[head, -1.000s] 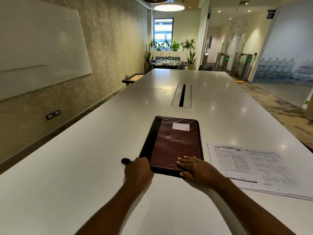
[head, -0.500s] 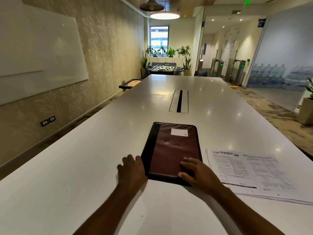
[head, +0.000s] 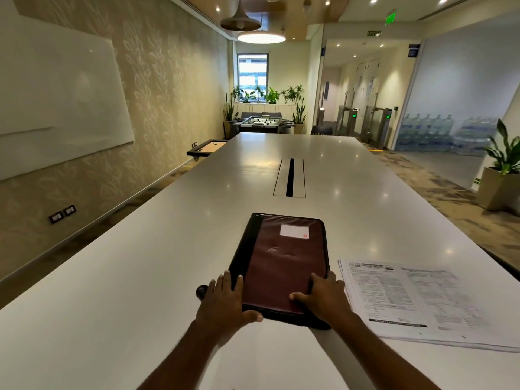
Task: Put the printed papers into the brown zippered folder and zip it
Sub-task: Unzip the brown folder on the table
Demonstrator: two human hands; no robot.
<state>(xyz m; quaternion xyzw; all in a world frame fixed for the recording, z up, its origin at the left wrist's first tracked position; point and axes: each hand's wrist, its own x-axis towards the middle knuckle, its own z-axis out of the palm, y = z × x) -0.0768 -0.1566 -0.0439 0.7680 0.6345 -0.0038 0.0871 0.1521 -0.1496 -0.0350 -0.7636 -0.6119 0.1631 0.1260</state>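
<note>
The brown zippered folder (head: 281, 260) lies closed and flat on the white table (head: 140, 277), with a black spine on its left and a white label near its far end. My left hand (head: 225, 299) rests on the folder's near left corner, fingers spread, thumb along the near edge. My right hand (head: 323, 299) lies on the near right corner, fingers curled over the right edge. The printed papers (head: 416, 299) lie in a flat stack on the table just right of the folder, touching neither hand.
A small black object (head: 201, 291) sits on the table just left of my left hand. A cable slot (head: 289, 177) is set into the table beyond the folder. A potted plant (head: 503, 175) stands on the floor at the right.
My left hand went from closed at the folder's near left corner to spread flat on it. My right hand slid right to the right edge. The camera tilted up slightly.
</note>
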